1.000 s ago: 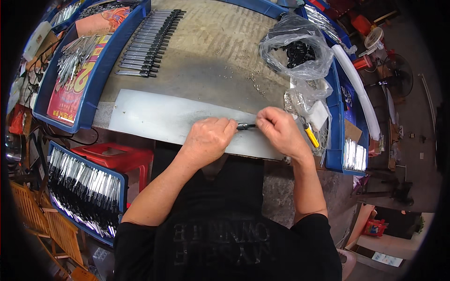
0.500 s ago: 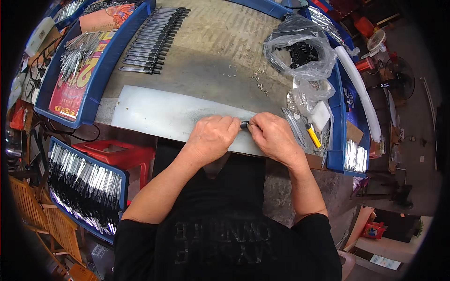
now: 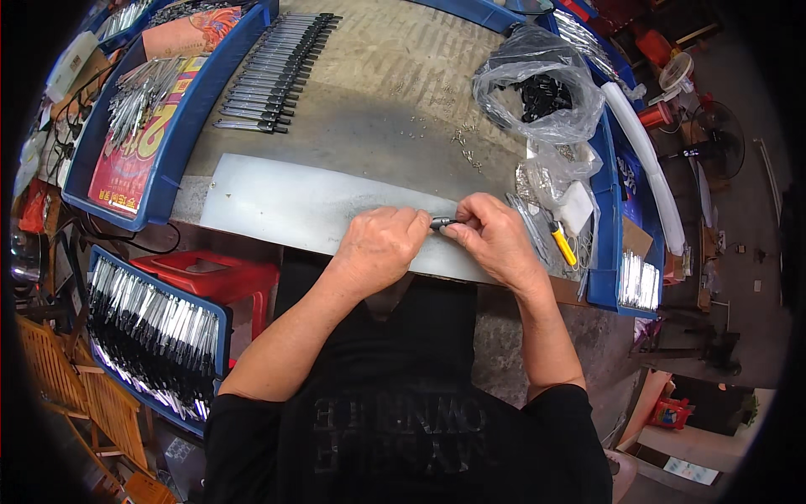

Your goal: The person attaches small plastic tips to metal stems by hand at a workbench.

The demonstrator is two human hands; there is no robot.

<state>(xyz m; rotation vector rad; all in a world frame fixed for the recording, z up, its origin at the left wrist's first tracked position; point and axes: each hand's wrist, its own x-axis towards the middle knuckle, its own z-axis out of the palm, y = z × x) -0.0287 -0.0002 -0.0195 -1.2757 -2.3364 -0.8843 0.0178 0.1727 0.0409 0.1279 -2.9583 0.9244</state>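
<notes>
A pen, of which only a dark section shows, lies level between my two hands above a whitish plastic sheet at the table's near edge. My left hand is wrapped round one end and hides most of it. From the other side my right hand pinches the black end between thumb and fingers. Beyond the sheet, to the left, lies a row of clear pens with black grips. Small metal pieces are scattered on the table past my right hand.
At the right sit a clear plastic bag of black parts and a yellow-handled tool. Blue trays flank the table, the left one holding pen parts. Below left, a blue tray of pens stands beside a red stool.
My right hand has shifted slightly and its fingers have loosened and lifted, showing more of the dark pen section. My left hand has barely moved.
</notes>
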